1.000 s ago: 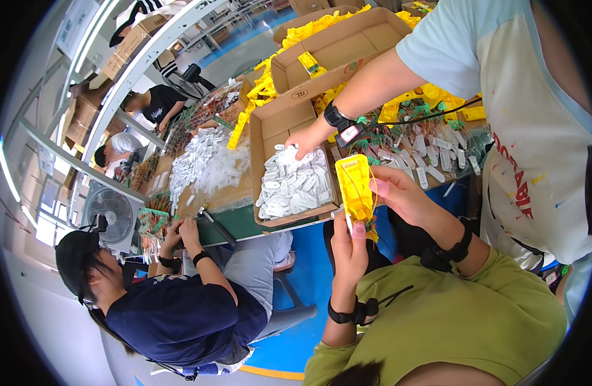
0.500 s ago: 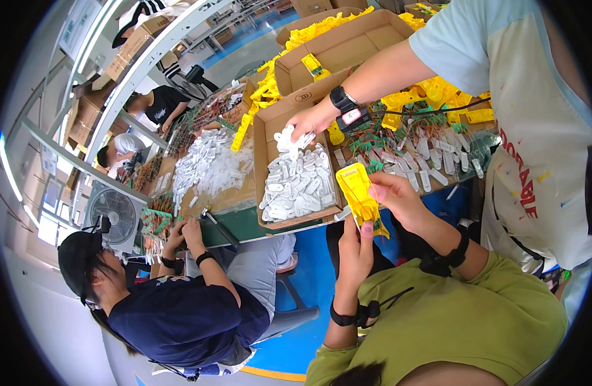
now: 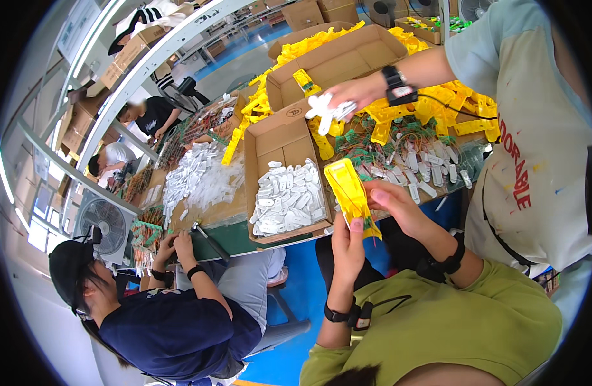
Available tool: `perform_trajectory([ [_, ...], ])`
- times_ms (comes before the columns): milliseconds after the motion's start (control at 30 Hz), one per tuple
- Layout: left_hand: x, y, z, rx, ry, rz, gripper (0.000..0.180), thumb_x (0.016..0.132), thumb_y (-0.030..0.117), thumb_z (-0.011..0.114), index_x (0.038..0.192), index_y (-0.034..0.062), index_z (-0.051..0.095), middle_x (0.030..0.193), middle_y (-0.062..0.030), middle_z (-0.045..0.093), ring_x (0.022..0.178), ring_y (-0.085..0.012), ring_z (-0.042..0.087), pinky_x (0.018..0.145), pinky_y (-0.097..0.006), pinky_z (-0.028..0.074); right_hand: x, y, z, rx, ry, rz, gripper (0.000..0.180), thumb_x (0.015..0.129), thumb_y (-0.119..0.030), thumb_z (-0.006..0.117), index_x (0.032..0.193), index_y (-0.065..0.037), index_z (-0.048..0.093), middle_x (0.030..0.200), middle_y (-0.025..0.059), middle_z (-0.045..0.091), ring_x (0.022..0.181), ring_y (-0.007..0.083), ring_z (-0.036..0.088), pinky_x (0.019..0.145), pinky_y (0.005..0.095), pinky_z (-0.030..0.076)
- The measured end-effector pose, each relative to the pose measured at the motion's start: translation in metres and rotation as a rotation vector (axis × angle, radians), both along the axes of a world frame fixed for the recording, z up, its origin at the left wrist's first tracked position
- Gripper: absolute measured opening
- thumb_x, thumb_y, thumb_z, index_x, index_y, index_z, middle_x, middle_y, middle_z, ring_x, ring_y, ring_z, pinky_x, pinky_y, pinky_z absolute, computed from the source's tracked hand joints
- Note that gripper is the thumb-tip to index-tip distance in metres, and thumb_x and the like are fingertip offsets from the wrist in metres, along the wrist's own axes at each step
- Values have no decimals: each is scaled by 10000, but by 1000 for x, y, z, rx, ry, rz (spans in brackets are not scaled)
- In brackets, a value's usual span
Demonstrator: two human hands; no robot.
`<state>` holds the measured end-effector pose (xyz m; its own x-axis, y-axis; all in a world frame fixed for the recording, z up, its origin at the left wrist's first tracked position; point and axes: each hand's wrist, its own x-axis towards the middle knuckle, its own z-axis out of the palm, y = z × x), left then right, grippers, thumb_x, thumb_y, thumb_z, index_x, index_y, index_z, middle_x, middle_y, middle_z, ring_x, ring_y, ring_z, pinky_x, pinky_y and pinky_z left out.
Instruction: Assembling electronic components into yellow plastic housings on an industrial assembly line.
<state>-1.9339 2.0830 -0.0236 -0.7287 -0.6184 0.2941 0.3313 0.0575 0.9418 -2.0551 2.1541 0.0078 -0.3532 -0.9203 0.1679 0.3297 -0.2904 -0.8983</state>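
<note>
- Tabletop (image 3: pixel 244 235), green-edged: beyond the fingers and away to their left.
- Open cardboard box (image 3: pixel 270 145): on the tabletop, beyond and left of the fingers; contents, many white plastic pieces (image 3: pixel 288 201).
- Second cardboard box (image 3: pixel 357 56): farther beyond the fingers.
- Loose white heap (image 3: pixel 202 172): well left of the fingers, past the first box.
- Hammer (image 3: pixel 211 242): left of the fingers, at the near edge.
- Wired green circuit boards (image 3: pixel 366 147) and yellow parts (image 3: pixel 460 100): beyond the right-hand fingers.
- Co-worker's hand (image 3: pixel 360 92), from an aproned person on the right: reaching across the space beyond the fingers, clutching a bunch of white pieces (image 3: pixel 328 114).
- Co-worker in a navy shirt (image 3: pixel 180 328): seated, well to the left.
- Yellow housing (image 3: pixel 348 192), one, thin wire along it: in front of the wearer, lower end pinched between left thumb and left-hand fingers (image 3: pixel 339 233), upper end rising clear of them.
- Right-hand fingers (image 3: pixel 379 195): bent, at the housing's right edge; whether they grip or merely touch, cannot tell.
- Changes: co-worker's hand, over the first box half a second ago, now right of it; housing's top leans farther left than a second ago, held by the same left-hand fingers.
</note>
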Motion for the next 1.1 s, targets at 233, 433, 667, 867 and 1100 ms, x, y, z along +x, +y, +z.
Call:
perform_trajectory([
  [233, -17, -19, 20, 97, -55, -166, 375, 895, 266, 423, 1142, -17, 436, 1037, -52, 506, 931, -113, 475, 811, -235, 378, -11, -10, -16, -51, 105, -58, 332, 866, -163, 484, 1145, 8, 426, 1033, 66, 540, 957, 108, 506, 832, 259, 402],
  [433, -36, -49, 35, 2, -182, -74, 410, 863, 333, 484, 1100, -1, 467, 957, -40, 539, 849, -105, 506, 750, -240, 409, -29, -28, -28, 32, -31, -163, 385, 881, -293, 430, 1156, -23, 442, 1021, 58, 536, 868, 123, 527, 756, 257, 424],
  [667, -123, -162, 98, -423, -297, 109, 458, 851, 383, 485, 925, -61, 568, 789, -58, 570, 713, -96, 504, 653, -239, 416, -46, -27, -34, 10, -122, -243, 258, 897, -230, 380, 1035, -40, 488, 855, 84, 574, 689, 112, 555, 636, 238, 440],
  [867, -252, -251, 107, -563, -598, 265, 538, 797, 437, 537, 806, -99, 587, 671, -101, 584, 626, -145, 546, 608, -277, 437, -84, -10, -43, -68, -134, -466, 244, 886, -194, 391, 969, 4, 506, 770, 97, 572, 637, 141, 548, 581, 239, 446],
  [1100, -271, -305, 84, -810, -733, 399, 544, 792, 404, 548, 1036, -81, 519, 871, -149, 599, 793, -198, 578, 751, -298, 449, -127, 26, -52, 33, -62, -661, 203, 865, -142, 395, 964, -7, 510, 762, 77, 560, 636, 115, 530, 581, 226, 438],
])
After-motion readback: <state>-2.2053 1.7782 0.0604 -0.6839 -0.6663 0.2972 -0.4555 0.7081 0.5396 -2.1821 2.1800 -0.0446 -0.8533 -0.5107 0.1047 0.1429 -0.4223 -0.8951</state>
